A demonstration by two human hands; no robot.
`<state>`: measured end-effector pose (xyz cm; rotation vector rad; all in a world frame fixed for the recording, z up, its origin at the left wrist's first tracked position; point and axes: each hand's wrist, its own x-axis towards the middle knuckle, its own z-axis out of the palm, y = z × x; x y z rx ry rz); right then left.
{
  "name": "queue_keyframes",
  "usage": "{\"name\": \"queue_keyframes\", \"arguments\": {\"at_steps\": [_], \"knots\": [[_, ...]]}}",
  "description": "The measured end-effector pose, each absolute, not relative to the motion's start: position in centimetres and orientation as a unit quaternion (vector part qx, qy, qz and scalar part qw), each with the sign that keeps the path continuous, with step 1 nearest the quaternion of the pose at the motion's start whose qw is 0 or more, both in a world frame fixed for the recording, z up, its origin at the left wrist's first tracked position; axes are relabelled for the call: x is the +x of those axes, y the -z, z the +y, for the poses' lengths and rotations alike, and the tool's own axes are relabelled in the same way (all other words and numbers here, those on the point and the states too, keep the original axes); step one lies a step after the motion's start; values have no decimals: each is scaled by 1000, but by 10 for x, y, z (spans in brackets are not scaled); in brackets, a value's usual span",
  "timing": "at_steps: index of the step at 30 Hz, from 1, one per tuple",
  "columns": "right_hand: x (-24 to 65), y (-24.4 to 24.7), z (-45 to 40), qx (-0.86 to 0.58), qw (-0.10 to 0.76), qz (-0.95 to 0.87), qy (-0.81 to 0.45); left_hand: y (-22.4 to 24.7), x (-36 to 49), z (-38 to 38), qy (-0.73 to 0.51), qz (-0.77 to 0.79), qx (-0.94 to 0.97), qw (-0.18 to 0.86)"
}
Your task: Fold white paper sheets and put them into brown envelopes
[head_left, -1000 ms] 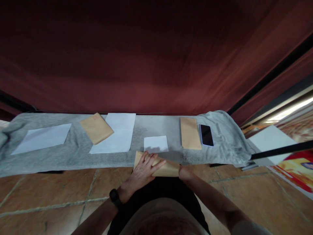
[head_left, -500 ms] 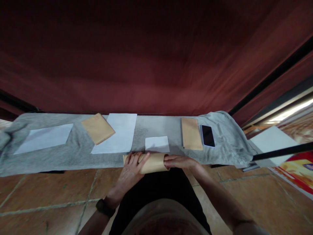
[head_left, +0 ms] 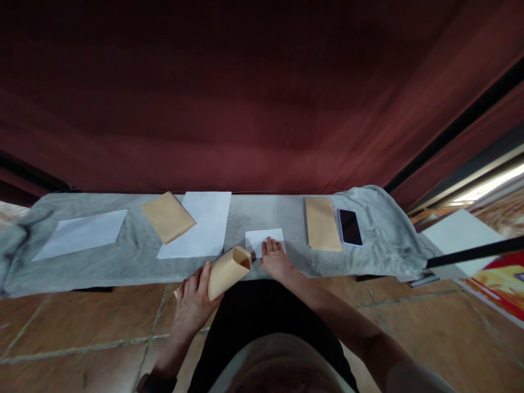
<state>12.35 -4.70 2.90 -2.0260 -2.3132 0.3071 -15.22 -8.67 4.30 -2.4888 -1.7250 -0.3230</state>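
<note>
While the left hand [head_left: 192,297] is closed around an open brown envelope [head_left: 226,275], the right hand [head_left: 276,262] lies over a small white card [head_left: 254,238] at the middle of the worktop [head_left: 282,210], close to the near edge.

Position of card: its long axis runs side to side, roughly parallel to that edge. It lies directly under the fingertips of the right hand, which is the nearer hand. Right grip: fingers extended and laid on the card, not clenched; whether the thumb has any hold under it, I cannot tell.

Position of open envelope: bulged into a tube, it crosses the near edge at a slant, its long axis rising from lower left to upper right. Its mouth points toward the right hand and sits just beside the card's near left corner; contact between the two cannot be confirmed. Left grip: wrapped around the envelope's body, well back from the mouth.

Surroundings: left of the card, a flat brown envelope [head_left: 168,217] rests partly on a large white sheet [head_left: 210,224], with another sheet [head_left: 82,234] toward the left end. On the right, a second flat envelope [head_left: 323,225] lies beside a phone [head_left: 350,227].
</note>
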Motion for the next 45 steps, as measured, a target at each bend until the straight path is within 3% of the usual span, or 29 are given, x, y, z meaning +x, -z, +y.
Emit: {"name": "queue_keyframes", "arguments": {"at_steps": [8,16,21,25,28,36,45], "knots": [[112,-36,-33,-650,-8,-752,-113,-40,-163,-88,90,-598,-795,47],[125,-54,-35,-668,86,-723,-154,-35,-166,-95,100,-605,-789,48],[154,-68,-24,-679,306,-612,-265,-38,-168,-94,91,-611,-786,31],[169,-58,-28,-637,499,-400,-430,-43,-162,-89,94,-611,-786,23],[175,-44,-37,-610,563,-259,-494,-46,-157,-86,100,-595,-797,21],[207,-33,-36,-644,540,-209,-500,-39,-153,-84,86,-571,-817,2],[246,-54,-38,-613,423,-321,-585,-39,-152,-82,76,-567,-820,-4]]}}
